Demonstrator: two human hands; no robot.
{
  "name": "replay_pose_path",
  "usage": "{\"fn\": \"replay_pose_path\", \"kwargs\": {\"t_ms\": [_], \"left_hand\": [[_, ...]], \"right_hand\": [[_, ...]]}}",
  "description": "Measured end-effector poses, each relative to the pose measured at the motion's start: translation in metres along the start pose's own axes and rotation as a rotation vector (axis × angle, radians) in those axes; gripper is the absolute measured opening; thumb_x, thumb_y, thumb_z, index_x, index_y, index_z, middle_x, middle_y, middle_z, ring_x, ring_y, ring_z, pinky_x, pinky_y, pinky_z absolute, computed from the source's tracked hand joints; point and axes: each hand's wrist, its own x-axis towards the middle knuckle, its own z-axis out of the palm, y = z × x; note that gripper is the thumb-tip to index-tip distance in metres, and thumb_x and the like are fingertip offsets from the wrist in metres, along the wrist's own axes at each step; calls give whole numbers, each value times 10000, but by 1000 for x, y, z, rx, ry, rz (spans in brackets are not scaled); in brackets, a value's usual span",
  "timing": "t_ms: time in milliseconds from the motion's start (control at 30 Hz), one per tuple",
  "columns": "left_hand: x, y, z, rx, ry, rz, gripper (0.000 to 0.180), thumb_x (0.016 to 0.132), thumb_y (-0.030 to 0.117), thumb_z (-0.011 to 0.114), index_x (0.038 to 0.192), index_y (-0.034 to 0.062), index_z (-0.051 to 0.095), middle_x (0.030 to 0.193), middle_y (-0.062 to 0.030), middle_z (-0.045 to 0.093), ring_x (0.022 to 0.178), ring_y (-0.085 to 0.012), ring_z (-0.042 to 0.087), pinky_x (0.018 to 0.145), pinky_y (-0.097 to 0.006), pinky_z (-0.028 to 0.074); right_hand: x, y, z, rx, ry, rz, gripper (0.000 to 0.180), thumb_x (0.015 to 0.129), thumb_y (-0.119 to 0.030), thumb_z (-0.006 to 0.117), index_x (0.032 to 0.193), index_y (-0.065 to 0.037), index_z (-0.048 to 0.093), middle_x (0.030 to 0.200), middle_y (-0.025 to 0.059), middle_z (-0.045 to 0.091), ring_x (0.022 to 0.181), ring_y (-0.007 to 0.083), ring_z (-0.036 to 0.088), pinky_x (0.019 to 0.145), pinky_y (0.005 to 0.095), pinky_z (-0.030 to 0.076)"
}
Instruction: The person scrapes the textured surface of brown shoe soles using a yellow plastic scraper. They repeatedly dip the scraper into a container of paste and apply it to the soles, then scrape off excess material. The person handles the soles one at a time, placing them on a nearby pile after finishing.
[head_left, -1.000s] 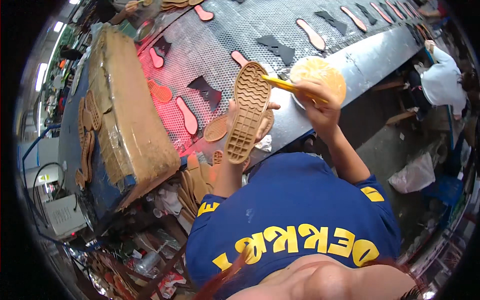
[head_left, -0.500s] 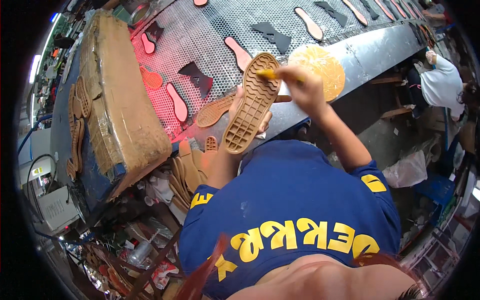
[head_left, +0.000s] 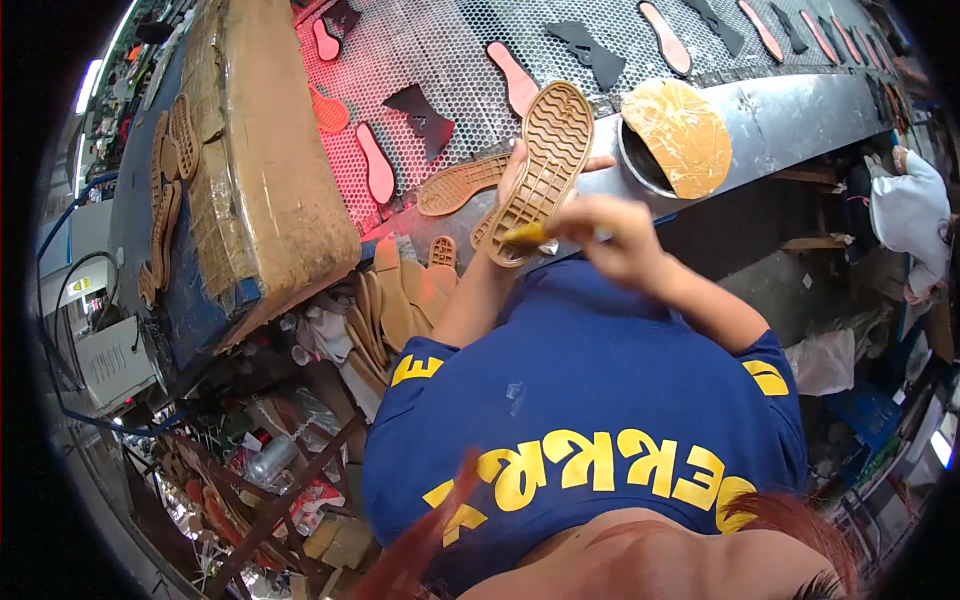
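Observation:
A tan shoe sole (head_left: 556, 140) is tilted in front of me, its wavy and gridded face up. My left hand (head_left: 513, 172) is closed around it from behind, mostly hidden, with fingertips showing past both edges. My right hand (head_left: 622, 238) grips a small yellow brush (head_left: 526, 235), somewhat blurred, whose tip is at the sole's near end. Part of a second brown sole shows under the held one. Just beyond, another brown sole (head_left: 455, 187) lies on the metal edge of the worktable.
Pink insoles (head_left: 375, 165) and black cut pieces (head_left: 420, 120) lie on the perforated conveyor (head_left: 460, 60). A round pot (head_left: 640, 160) with a yellowish board (head_left: 690, 130) partly over it stands at right. A large taped cardboard box (head_left: 270, 150) borders the left. Another person (head_left: 910, 210) sits at far right.
My right hand has drawn the brush from the sole's far end down to its near end. The pot's opening now shows beside the board as the view has shifted.

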Motion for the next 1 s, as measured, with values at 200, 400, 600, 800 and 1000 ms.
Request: {"fn": "replay_pose_path", "kwargs": {"t_ms": [200, 400, 600, 800, 1000], "left_hand": [[3, 3, -39, 122, -212, 27, 880, 901, 721, 244, 1431, 20, 300, 1287, -342, 481, 461, -299, 625, 310, -331, 503], [34, 39, -119, 120, 1, 139, 867, 916, 679, 277, 1476, 18, 226, 1431, -310, 344, 1310, -432, 389, 1066, -537, 367], [93, 267, -165, 647, 383, 536, 618, 954, 503, 310, 1236, 2, 539, 1055, -163, 647, 837, -305, 653, 750, -448, 540], [62, 284, -220, 1905, 594, 862, 796, 925, 517, 456, 1461, -33, 245, 1457, -274, 325, 1326, -369, 369, 1117, -454, 283], [-79, 158, -282, 2673, 941, -145, 1049, 663, 530, 742, 1505, 179, 224, 1535, -201, 224, 1420, -438, 138, 1113, -611, 150]], "right_hand": [[12, 59, -49, 96, 525, 366, 171, 924, -62, 587, 1032, 49, 659, 907, 88, 686, 835, 134, 633, 770, 251, 499], [-71, 77, -69, 74, 798, 376, 169, 926, -55, 609, 1042, 56, 659, 1003, 91, 659, 897, 150, 618, 816, 263, 487], [-101, 78, -81, 169, 921, 507, 192, 938, -133, 615, 1036, 27, 659, 925, 66, 662, 765, 120, 615, 690, 243, 508], [-89, 86, -52, 93, 940, 387, 192, 899, -144, 669, 1029, -2, 672, 847, 27, 664, 722, 92, 598, 642, 243, 499], [-117, 94, -21, -215, 938, 573, 161, 903, -131, 645, 991, -9, 703, 694, -9, 612, 653, 48, 568, 600, 212, 462]]}}
